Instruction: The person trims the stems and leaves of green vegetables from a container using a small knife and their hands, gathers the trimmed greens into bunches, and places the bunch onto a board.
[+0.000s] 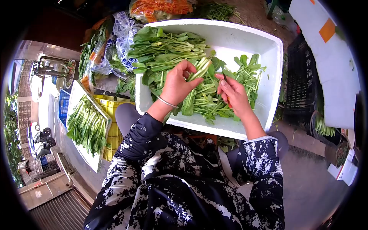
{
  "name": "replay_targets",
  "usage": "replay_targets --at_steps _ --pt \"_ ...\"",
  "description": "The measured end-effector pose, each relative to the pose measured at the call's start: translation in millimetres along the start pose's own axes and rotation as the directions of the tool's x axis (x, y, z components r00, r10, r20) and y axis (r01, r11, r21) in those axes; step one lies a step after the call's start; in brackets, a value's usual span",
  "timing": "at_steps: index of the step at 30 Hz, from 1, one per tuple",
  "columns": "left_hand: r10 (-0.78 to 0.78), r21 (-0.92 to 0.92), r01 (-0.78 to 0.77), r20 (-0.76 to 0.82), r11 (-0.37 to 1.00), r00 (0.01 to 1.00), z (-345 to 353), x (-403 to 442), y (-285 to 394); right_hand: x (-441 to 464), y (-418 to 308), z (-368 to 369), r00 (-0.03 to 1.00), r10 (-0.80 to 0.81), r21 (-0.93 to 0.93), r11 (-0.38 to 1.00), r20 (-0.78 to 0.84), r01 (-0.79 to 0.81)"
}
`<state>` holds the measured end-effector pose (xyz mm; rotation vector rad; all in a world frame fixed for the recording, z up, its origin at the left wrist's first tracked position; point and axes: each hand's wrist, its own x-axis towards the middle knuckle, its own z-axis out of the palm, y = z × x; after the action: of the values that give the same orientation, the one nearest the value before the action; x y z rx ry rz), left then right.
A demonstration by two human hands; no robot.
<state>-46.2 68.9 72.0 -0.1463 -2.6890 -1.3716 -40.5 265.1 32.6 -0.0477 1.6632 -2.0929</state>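
A white foam box (268, 42) holds loose leafy greens (168, 48), piled thickest at its left. Over the box, my left hand (179, 82) is closed around a few pale green stems (202, 67), their cut ends pointing up and right. My right hand (232, 92) is just to the right, its fingers wrapped round a small knife (225, 78) with a dark blade and an orange part showing below the fingers. The two hands are apart. More greens lie beneath both hands.
At the left, a white tray (92, 163) of lined-up greens (89, 124) rests by a yellow crate (111, 143) and a blue crate (64, 104). Plastic bags (124, 36) of vegetables lie beyond the box. A black crate (301, 76) stands at the right.
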Motion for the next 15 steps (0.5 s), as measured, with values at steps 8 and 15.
replay_targets --at_steps 8,15 --pt "0.023 -0.18 0.002 0.135 0.984 0.991 40 -10 16 -5 -13 -12 0.994 0.018 0.133 0.991 -0.104 -0.004" --pt "-0.191 -0.577 0.425 0.422 0.697 0.886 36 -7 20 -4 -13 -15 0.997 -0.013 0.157 0.987 -0.078 0.025"
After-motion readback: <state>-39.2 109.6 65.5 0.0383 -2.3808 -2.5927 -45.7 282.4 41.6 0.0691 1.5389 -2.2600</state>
